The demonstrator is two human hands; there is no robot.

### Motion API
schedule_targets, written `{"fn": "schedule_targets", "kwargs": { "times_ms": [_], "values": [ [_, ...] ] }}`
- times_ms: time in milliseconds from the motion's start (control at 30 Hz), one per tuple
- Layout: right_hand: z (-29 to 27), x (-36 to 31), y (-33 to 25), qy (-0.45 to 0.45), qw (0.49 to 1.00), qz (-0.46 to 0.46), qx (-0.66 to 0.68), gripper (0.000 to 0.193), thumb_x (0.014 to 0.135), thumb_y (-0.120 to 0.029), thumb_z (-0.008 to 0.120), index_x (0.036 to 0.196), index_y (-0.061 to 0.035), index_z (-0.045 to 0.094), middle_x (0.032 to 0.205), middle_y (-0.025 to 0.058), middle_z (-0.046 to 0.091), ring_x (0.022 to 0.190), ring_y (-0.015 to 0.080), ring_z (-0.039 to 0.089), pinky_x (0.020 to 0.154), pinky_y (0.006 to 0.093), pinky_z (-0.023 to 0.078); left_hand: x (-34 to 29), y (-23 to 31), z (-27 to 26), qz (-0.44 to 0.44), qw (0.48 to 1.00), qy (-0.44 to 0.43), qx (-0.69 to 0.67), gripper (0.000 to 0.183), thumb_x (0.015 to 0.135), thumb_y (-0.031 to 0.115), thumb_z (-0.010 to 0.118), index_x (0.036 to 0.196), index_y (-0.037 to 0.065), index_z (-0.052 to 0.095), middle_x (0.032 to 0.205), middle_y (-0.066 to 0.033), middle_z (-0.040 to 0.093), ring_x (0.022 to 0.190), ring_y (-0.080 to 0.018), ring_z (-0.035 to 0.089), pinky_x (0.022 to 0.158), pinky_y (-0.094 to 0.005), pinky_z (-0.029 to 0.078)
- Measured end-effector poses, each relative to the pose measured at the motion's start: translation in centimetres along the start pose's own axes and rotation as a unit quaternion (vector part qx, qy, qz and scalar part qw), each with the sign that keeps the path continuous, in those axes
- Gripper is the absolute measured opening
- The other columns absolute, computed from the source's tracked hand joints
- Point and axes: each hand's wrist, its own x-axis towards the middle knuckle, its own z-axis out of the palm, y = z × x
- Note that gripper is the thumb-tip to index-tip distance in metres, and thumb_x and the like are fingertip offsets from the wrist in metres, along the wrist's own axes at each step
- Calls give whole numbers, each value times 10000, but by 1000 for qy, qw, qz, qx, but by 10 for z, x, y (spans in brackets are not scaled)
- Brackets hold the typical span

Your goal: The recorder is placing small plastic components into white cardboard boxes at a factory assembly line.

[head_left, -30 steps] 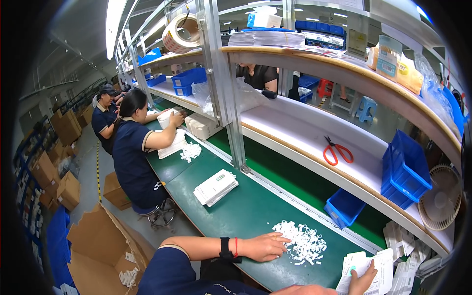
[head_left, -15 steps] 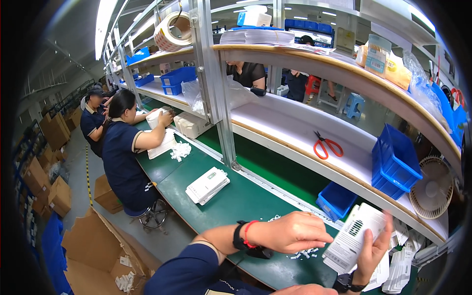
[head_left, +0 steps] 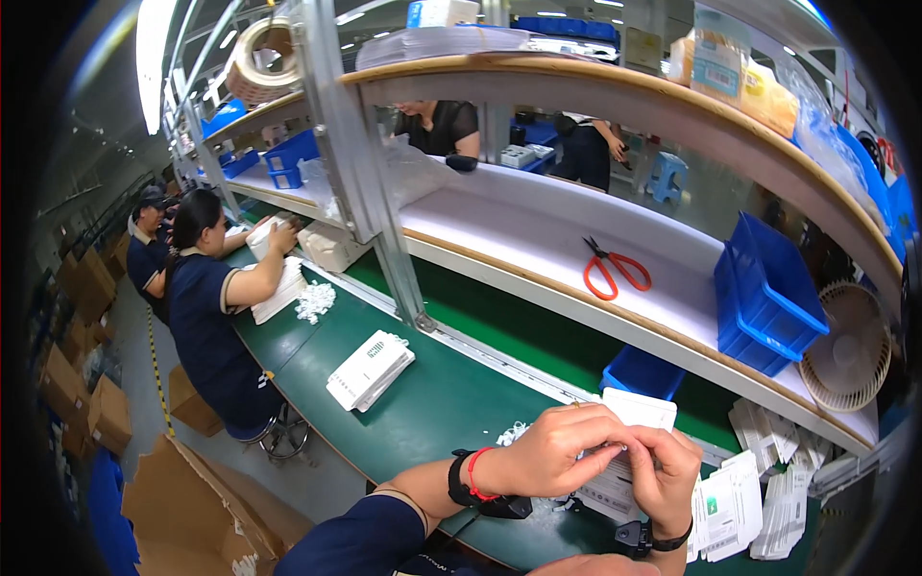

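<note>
white card [head_left: 642, 409] — partly hidden | left hand [head_left: 565, 449], right hand [head_left: 667, 475]: grip pressed together | on what — cannot tell

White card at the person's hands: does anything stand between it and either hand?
Nothing visible does. The left hand and right hand meet in front of the white card, hiding its middle and their exact contact with it. The lower blue bin lies beyond the card, not in between.
</note>
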Motion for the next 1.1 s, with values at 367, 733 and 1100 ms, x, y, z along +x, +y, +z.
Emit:
{"fn": "schedule_targets", "kwargs": {
  "times_ms": [367, 733, 1100],
  "values": [
    [4, 3, 4, -7, 998, -28, -48, 157, 734, 33, 696, 881, -17, 671, 724, 116, 653, 609, 239, 636, 546, 295, 476, 1, -12, -2, 29, 995, 25, 88, 167, 746, -27, 678, 910, -8, 648, 821, -120, 651, 750, -265, 637, 694, -343, 493],
    [4, 2, 6, 18, 993, -66, -100, 125, 726, 8, 688, 839, -26, 645, 684, 108, 630, 556, 241, 613, 504, 312, 461, 1, -14, 1, -9, 993, 25, 113, 142, 769, 54, 718, 890, 15, 657, 833, -108, 659, 762, -271, 628, 687, -338, 491],
    [5, 1, 8, 30, 990, -85, -111, 134, 717, 6, 691, 834, -36, 640, 687, 101, 627, 547, 237, 610, 494, 314, 459, 1, -15, 2, -32, 996, 7, 82, 119, 784, 53, 712, 870, 3, 647, 810, -107, 650, 739, -266, 625, 655, -332, 491]
  ]
}}
